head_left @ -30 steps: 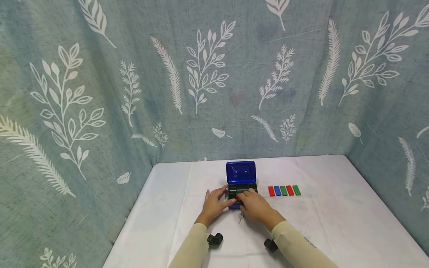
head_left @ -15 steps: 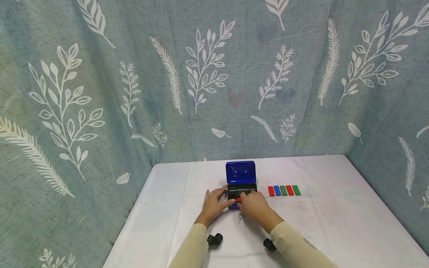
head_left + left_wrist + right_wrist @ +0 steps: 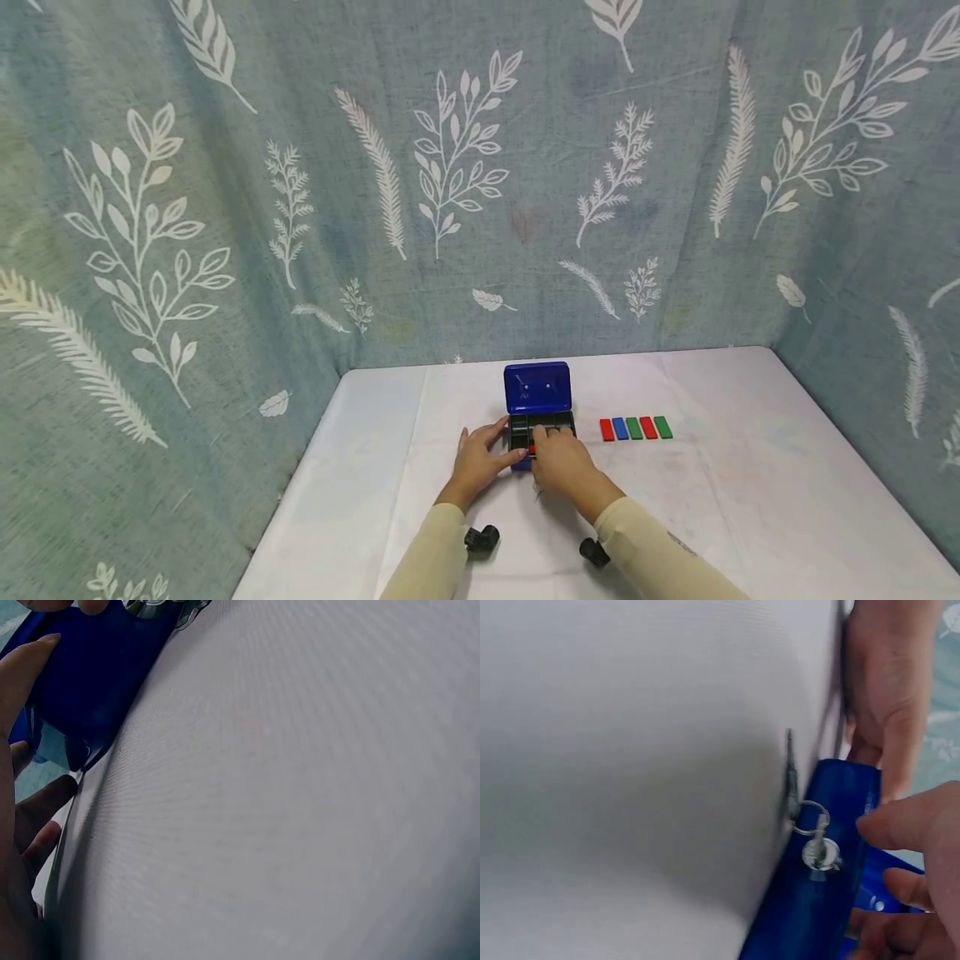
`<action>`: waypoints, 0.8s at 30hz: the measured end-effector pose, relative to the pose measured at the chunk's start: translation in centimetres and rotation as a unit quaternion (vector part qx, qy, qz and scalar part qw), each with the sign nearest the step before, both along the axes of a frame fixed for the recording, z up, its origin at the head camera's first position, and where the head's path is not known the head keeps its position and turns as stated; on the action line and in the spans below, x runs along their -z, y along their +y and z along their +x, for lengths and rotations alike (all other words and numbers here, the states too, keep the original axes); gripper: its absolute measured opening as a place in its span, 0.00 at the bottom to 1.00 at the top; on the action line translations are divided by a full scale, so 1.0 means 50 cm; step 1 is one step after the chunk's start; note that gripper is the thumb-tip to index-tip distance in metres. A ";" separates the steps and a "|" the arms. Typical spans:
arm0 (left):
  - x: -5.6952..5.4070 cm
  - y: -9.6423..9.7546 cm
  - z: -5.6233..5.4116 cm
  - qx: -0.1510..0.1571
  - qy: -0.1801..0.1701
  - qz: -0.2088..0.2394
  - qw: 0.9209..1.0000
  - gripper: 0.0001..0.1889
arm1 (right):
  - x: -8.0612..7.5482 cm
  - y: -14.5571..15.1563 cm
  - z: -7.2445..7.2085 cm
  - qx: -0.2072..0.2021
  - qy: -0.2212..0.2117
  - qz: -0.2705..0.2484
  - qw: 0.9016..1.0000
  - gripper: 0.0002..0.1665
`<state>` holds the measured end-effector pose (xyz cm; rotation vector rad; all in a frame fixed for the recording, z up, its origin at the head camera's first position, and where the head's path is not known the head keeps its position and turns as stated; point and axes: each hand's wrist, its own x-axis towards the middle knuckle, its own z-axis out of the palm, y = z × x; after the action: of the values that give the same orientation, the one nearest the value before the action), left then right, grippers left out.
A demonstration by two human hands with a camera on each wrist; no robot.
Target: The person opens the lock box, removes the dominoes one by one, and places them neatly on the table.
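A small blue cash box (image 3: 521,465) stands on the table with its lid (image 3: 537,388) raised and a black compartment tray (image 3: 517,423) inside. My left hand (image 3: 477,460) rests at its left side, fingers spread along the wall and thumb at the front rim. My right hand (image 3: 561,460) reaches over the front edge, fingers down in the tray; the right wrist view shows its thumb at the rim. Beside those fingers a small red block (image 3: 532,448) shows in the tray; I cannot tell whether they pinch it. A key (image 3: 819,851) sits in the front lock, a ring (image 3: 811,817) hanging from it.
Right of the box, several flat blocks lie in a row: a red block (image 3: 607,430), a blue block (image 3: 620,428), a green block (image 3: 634,427), then red and green again. A leaf-patterned curtain (image 3: 540,283) stands behind the white-covered table (image 3: 750,483).
My right hand has shifted slightly left inside the tray, and its fingers now cover more of the red block. My left hand stays at the box's side.
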<state>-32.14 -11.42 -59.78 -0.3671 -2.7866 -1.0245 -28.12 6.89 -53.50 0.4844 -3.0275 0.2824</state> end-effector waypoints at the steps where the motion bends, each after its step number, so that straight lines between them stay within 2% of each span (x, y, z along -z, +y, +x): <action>1: 0.001 0.000 0.001 0.002 0.001 -0.002 1.000 0.44 | 0.000 0.002 0.002 0.001 -0.003 -0.021 1.000 0.24; 7: -0.001 0.000 0.002 0.000 0.003 -0.003 1.000 0.45 | -0.005 0.021 0.003 -0.010 -0.012 -0.141 0.990 0.14; 10: 0.000 -0.002 0.002 -0.002 -0.002 -0.003 1.000 0.45 | -0.002 0.031 0.000 -0.019 0.005 -0.145 0.989 0.11; 16: 0.002 -0.002 0.002 -0.003 -0.002 0.000 1.000 0.46 | 0.010 0.045 -0.007 -0.039 0.032 -0.105 0.993 0.09; 21: 0.001 0.000 0.002 -0.004 -0.005 -0.004 1.000 0.45 | 0.016 0.044 -0.007 -0.048 0.040 -0.016 0.998 0.13; 24: -0.002 0.000 -0.003 0.003 0.000 -0.008 1.000 0.45 | 0.015 0.038 -0.006 -0.054 0.063 0.037 0.996 0.17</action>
<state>-32.27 -11.45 -59.68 -0.3777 -2.7966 -1.0041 -28.40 8.80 -54.27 0.6484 -2.9018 0.1399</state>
